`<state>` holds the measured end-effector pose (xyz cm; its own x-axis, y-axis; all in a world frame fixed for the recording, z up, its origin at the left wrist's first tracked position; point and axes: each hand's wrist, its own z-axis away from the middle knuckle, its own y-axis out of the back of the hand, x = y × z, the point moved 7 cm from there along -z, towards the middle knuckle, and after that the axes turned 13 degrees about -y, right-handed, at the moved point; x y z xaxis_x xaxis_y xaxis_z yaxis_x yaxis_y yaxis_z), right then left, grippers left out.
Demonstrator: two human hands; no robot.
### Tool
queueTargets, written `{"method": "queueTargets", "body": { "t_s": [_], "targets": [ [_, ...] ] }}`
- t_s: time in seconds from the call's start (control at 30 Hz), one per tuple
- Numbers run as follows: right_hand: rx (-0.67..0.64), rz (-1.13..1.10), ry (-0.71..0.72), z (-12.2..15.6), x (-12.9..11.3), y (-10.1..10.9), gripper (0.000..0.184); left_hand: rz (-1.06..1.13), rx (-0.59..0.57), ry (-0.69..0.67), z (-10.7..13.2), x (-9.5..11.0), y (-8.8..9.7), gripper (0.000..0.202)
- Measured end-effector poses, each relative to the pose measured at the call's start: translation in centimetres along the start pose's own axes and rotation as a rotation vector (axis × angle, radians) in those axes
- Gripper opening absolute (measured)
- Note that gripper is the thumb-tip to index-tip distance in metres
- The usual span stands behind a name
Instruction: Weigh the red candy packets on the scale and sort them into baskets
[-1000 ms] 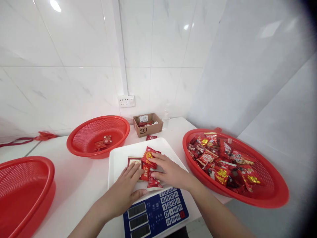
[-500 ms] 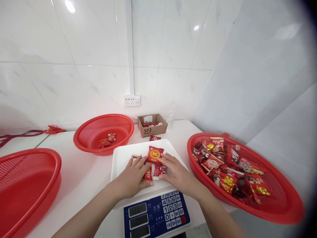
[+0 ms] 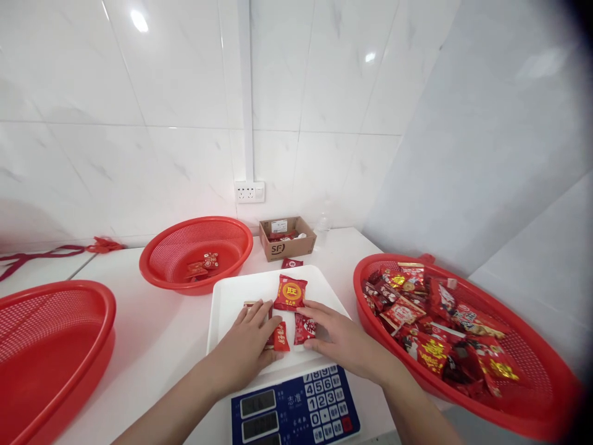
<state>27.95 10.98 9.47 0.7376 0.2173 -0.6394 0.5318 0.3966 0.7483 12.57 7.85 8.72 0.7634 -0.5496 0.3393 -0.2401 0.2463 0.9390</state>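
Observation:
My left hand [image 3: 245,346] is on the white weighing pan [image 3: 231,287] of a digital scale, its fingers and thumb curled round a red snack packet [image 3: 280,337]. Another packet, with a pale edge [image 3: 251,304], is partly hidden beneath those fingers. On the right side of the pan, my right hand [image 3: 338,337] has a dark red packet [image 3: 304,328] between its thumb and fingers. Between the hands, slightly farther back, lies a red packet with a round yellow emblem [image 3: 290,292]; the right fingertips are close to its lower corner.
The scale's blue keypad panel [image 3: 296,408] faces me. At right, a red basket [image 3: 532,383] is heaped with packets. A red basket [image 3: 157,247] behind left contains several packets; another red basket [image 3: 88,303] stands nearer left. Behind the scale are a cardboard box [image 3: 290,248] and a clear bottle [image 3: 325,219].
My hands have drawn slightly apart, and a gap has opened between the two lower packets. The emblem packet now lies free of my left fingers. The view has shifted a little.

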Motion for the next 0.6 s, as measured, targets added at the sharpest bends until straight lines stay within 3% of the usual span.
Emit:
{"method": "queueTargets", "body": {
  "t_s": [0.23,0.4,0.6],
  "targets": [
    [0.012,-0.023,0.004,0.3,0.1,0.7,0.045,0.026,-0.024,0.06,0.5,-0.4,0.0,0.064],
    [-0.089,-0.033,0.083,0.6,-1.0,0.2,0.043,0.021,-0.03,0.036,0.2,-0.6,-0.2,0.053],
    [0.034,0.053,0.003,-0.9,-0.8,0.5,0.048,0.047,-0.022,0.028,0.1,-0.8,-0.3,0.062]
  ]
}}
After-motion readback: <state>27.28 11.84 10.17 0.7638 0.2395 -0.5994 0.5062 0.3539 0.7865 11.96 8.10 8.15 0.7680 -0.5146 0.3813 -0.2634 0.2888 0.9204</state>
